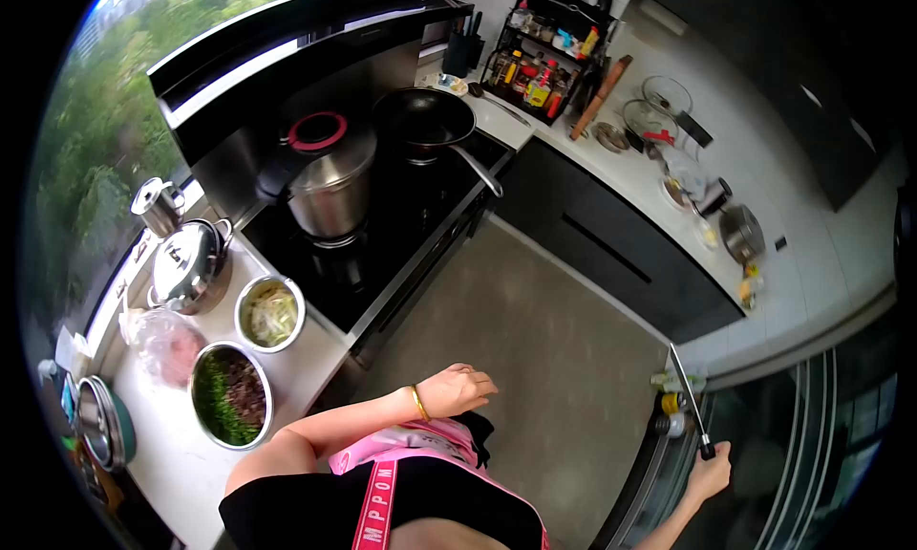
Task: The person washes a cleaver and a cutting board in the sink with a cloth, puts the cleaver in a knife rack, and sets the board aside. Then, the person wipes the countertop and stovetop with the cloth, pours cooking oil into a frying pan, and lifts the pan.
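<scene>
My left hand, with a gold bangle at the wrist, is in front of my body, fingers loosely curled together and nothing visible in them. Off to the right, my right hand is wrapped round the black handle of a long, thin metal utensil. It points up and away from me; its exact kind is unclear at this angle. A pink apron covers my front. To the left of my left hand, a metal bowl of chopped greens and dark bits stands on the counter, beside a smaller bowl of pale strips.
A tall steel pot and a black frying pan stand on the stove, the pan's handle jutting over the front edge. A lidded pot and a plastic bag are on the left counter. A spice rack fills the far corner.
</scene>
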Action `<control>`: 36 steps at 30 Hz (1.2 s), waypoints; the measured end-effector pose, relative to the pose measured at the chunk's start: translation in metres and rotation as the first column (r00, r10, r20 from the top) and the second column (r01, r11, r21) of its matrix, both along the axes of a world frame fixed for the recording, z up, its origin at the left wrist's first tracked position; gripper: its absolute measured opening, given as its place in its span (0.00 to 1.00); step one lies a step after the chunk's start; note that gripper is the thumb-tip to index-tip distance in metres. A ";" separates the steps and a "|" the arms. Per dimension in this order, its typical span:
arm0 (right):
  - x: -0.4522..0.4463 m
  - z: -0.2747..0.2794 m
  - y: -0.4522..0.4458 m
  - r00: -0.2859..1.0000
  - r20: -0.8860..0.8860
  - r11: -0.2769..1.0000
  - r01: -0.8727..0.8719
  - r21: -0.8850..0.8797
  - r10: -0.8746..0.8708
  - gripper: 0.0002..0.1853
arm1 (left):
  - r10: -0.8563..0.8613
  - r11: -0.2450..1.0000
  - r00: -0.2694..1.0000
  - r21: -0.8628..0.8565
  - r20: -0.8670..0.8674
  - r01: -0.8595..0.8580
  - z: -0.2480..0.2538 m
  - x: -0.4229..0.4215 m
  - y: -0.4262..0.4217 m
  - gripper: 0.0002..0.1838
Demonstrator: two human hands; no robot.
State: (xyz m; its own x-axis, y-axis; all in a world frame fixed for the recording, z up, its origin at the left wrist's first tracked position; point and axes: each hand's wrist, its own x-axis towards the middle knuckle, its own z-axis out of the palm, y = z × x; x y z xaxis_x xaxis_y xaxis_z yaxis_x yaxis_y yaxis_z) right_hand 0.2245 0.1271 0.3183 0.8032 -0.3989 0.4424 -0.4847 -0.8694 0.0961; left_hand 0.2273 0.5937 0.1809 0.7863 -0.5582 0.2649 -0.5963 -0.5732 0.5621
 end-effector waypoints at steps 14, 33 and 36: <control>0.619 0.138 0.113 0.615 0.308 0.598 -0.785 0.159 0.726 0.21 | 0.195 0.972 0.962 -0.092 -0.192 -0.216 -0.020 0.356 -0.077 0.14; 1.182 0.307 0.366 0.156 0.238 0.281 -0.648 -0.708 0.959 0.12 | 0.766 0.629 0.598 0.085 -0.235 -0.773 -0.026 0.691 -0.023 0.14; 1.228 0.315 0.395 0.131 0.189 0.228 -0.667 -0.709 0.973 0.10 | 0.841 0.514 0.475 0.107 -0.261 -0.851 -0.023 0.725 -0.032 0.14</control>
State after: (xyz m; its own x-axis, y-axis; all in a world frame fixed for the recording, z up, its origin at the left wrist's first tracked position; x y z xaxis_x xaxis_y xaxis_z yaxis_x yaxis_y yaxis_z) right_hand 1.4528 0.5218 0.6337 0.0471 0.6758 0.7356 0.4462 -0.6731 0.5898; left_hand 0.9527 0.5619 0.1575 0.9076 0.4197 -0.0102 0.3305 -0.6995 0.6336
